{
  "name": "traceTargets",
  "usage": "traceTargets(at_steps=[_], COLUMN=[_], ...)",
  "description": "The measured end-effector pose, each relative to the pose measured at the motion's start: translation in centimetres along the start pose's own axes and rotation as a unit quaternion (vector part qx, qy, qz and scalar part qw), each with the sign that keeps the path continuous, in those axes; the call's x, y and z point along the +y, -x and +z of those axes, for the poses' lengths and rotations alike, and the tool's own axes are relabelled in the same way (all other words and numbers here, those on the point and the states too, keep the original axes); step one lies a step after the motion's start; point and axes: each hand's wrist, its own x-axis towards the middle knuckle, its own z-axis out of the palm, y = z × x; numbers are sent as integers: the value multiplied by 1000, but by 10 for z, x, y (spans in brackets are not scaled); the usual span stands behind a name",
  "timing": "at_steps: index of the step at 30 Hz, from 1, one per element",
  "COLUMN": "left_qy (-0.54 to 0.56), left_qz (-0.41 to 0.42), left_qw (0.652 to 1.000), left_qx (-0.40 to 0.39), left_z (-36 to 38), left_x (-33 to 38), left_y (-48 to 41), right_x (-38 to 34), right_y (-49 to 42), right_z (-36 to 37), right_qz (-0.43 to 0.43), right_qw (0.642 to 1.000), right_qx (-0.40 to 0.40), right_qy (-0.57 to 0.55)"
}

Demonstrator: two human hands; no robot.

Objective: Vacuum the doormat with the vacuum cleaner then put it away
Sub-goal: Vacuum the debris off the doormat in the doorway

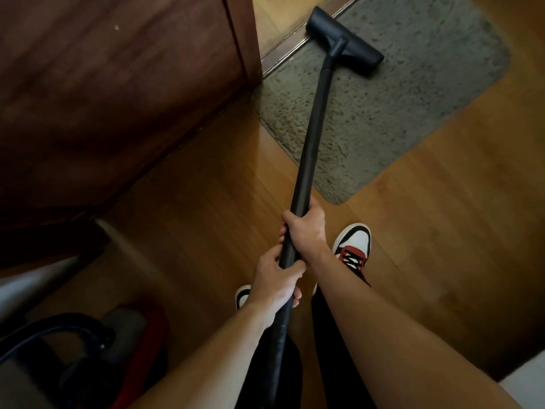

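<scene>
Head view: your right hand (305, 228) and left hand (277, 284) both grip the wand (312, 137); hold the nozzle (346, 35) flat, stroking the mat (413, 98) in even, overlapping passes.

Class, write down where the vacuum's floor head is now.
In the head view, top centre: the floor head rests on the far edge of the grey doormat, by the threshold strip, right of the wooden door.
</scene>
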Motion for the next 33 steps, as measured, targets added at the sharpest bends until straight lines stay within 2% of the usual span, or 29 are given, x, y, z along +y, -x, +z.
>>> traceTargets(at_steps=[10, 22, 33], left_qy=[-9, 6, 13], left_qz=[-12, 2, 9], left_qw=[1000, 1000, 999], left_qx=[16, -30, -51], left_z=[48, 132, 144], left_x=[21, 111, 146], left_y=[-11, -58, -77], right_x=[-19, -95, -123], right_y=[-21, -102, -131], right_z=[-44, -116, -127], right_qz=[0, -5, -15], right_qw=[999, 999, 998], right_qx=[-7, 33, 48], right_qy=[-40, -42, -39])
